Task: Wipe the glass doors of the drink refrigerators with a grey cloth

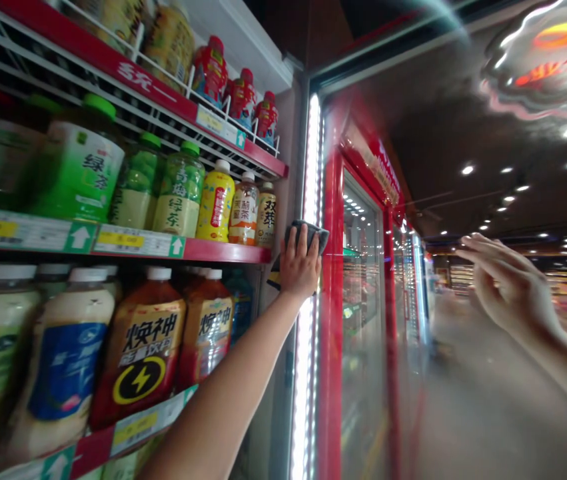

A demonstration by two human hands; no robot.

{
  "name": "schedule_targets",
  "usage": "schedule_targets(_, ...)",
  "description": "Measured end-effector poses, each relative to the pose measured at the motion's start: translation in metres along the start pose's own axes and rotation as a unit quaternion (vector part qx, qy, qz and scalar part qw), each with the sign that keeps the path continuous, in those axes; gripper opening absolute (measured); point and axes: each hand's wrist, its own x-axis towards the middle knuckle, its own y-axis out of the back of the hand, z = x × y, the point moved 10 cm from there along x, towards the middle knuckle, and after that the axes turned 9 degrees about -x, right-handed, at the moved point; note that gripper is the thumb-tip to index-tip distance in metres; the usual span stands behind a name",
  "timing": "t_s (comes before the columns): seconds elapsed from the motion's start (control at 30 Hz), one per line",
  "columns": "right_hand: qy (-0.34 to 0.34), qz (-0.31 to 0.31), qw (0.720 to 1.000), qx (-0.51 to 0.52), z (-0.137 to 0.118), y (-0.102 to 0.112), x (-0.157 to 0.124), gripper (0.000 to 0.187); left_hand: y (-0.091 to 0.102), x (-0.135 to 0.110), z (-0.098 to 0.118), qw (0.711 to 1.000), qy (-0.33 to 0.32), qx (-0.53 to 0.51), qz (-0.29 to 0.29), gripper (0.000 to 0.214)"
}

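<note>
My left hand [300,267] presses a dark grey cloth [322,235] flat against the cooler's inner side edge, next to a bright vertical light strip [302,373]. The fingers lie over the cloth, and its upper edge sticks out above them. Just left of this hand, a red shelf edge [228,251] ends beside a small bottle [266,213] with a cream label. Raised at the right, my right hand [513,287] is a little blurred. Its fingers are stretched out and slightly bent, and no object shows in them.
Drink bottles fill the shelves on the left, among them a large green tea bottle [83,163] and an orange-brown drink bottle [138,347]. A red-framed glass-door cooler [333,320] stands beyond the light strip. A lit sign [553,60] shows at upper right.
</note>
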Motion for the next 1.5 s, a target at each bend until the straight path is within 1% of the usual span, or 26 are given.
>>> schedule_targets(0.1, 0.01, -0.005, 1.0, 0.0, 0.0, 0.001, 0.001, 0.03, -0.002, 0.049, -0.01, 1.0, 0.006, -0.016, 0.005, 0.055)
schedule_targets(0.17, 0.011, -0.017, 1.0, -0.004, 0.001, 0.0, 0.001, 0.03, -0.002, 0.073, -0.015, 0.999, 0.014, -0.027, 0.009, 0.055)
schedule_targets(0.23, 0.012, -0.025, 1.0, -0.011, 0.002, 0.0, 0.0, 0.029, -0.002, 0.08, -0.017, 0.999, 0.023, -0.037, 0.014, 0.056)
schedule_targets(0.3, 0.011, -0.03, 0.999, -0.015, 0.002, -0.001, 0.0, 0.029, -0.002, 0.072, -0.016, 0.999, 0.028, -0.041, 0.018, 0.056)
schedule_targets(0.37, 0.004, -0.029, 0.999, -0.015, 0.003, 0.0, 0.0, 0.028, -0.003, 0.05, -0.011, 0.999, 0.025, -0.037, 0.014, 0.056)
schedule_targets(0.5, -0.018, -0.029, 0.999, -0.027, 0.004, 0.001, 0.002, 0.028, -0.003, -0.01, 0.002, 0.999, 0.015, -0.031, -0.016, 0.058)
schedule_targets(0.63, -0.012, -0.027, 0.999, -0.033, 0.001, 0.004, 0.005, 0.027, -0.002, -0.082, 0.015, 0.999, 0.019, -0.021, -0.042, 0.063)
schedule_targets(0.73, -0.047, -0.059, 0.996, -0.042, 0.006, 0.001, 0.005, 0.024, -0.002, -0.141, 0.025, 0.998, 0.026, -0.004, -0.057, 0.064)
schedule_targets(0.8, -0.057, -0.071, 0.995, -0.041, 0.007, 0.0, 0.005, 0.024, -0.001, -0.177, 0.032, 0.997, 0.024, 0.007, -0.068, 0.066)
schedule_targets(0.87, -0.053, -0.062, 0.996, -0.038, 0.005, 0.002, 0.006, 0.024, 0.0, -0.202, 0.037, 0.996, 0.019, 0.016, -0.08, 0.068)
schedule_targets(0.9, -0.051, -0.055, 0.996, -0.037, 0.004, 0.004, 0.006, 0.025, 0.0, -0.208, 0.039, 0.996, 0.018, 0.019, -0.087, 0.067)
schedule_targets(0.93, -0.05, -0.051, 0.997, -0.038, 0.003, 0.004, 0.007, 0.025, 0.0, -0.209, 0.039, 0.995, 0.017, 0.02, -0.092, 0.066)
schedule_targets(0.97, -0.049, -0.049, 0.997, -0.041, 0.003, 0.004, 0.007, 0.026, 0.0, -0.204, 0.039, 0.995, 0.017, 0.019, -0.096, 0.065)
schedule_targets(1.0, -0.049, -0.05, 0.997, -0.045, 0.004, 0.004, 0.007, 0.025, 0.0, -0.194, 0.037, 0.995, 0.018, 0.016, -0.099, 0.064)
schedule_targets(1.07, -0.042, -0.051, 0.997, -0.05, 0.004, 0.003, 0.006, 0.025, -0.001, -0.163, 0.031, 0.995, 0.022, 0.004, -0.097, 0.062)
schedule_targets(1.2, -0.033, -0.043, 0.997, -0.059, 0.008, 0.002, 0.003, 0.026, -0.003, -0.087, 0.02, 0.995, 0.056, -0.035, -0.074, 0.061)
schedule_targets(1.23, -0.039, -0.047, 0.996, -0.065, 0.01, 0.0, 0.002, 0.026, -0.003, -0.074, 0.02, 0.994, 0.071, -0.045, -0.063, 0.06)
schedule_targets(1.27, -0.047, -0.052, 0.995, -0.071, 0.012, -0.001, 0.002, 0.026, -0.003, -0.066, 0.023, 0.993, 0.086, -0.056, -0.052, 0.06)
schedule_targets(1.3, -0.053, -0.055, 0.994, -0.074, 0.013, -0.002, 0.001, 0.026, -0.003, -0.064, 0.029, 0.992, 0.093, -0.068, -0.043, 0.059)
schedule_targets(1.33, -0.053, -0.053, 0.995, -0.072, 0.013, -0.002, 0.001, 0.026, -0.004, -0.066, 0.04, 0.992, 0.093, -0.08, -0.036, 0.059)
schedule_targets(1.43, -0.036, -0.027, 0.997, -0.055, 0.008, 0.002, 0.002, 0.026, -0.009, -0.094, 0.082, 0.991, 0.07, -0.107, -0.034, 0.063)
schedule_targets(1.47, -0.033, -0.02, 0.998, -0.051, 0.007, 0.003, 0.002, 0.026, -0.01, -0.104, 0.094, 0.991, 0.069, -0.107, -0.031, 0.065)
schedule_targets(1.5, -0.033, -0.019, 0.998, -0.049, 0.007, 0.002, 0.002, 0.026, -0.011, -0.112, 0.106, 0.992, 0.053, -0.11, -0.028, 0.063)
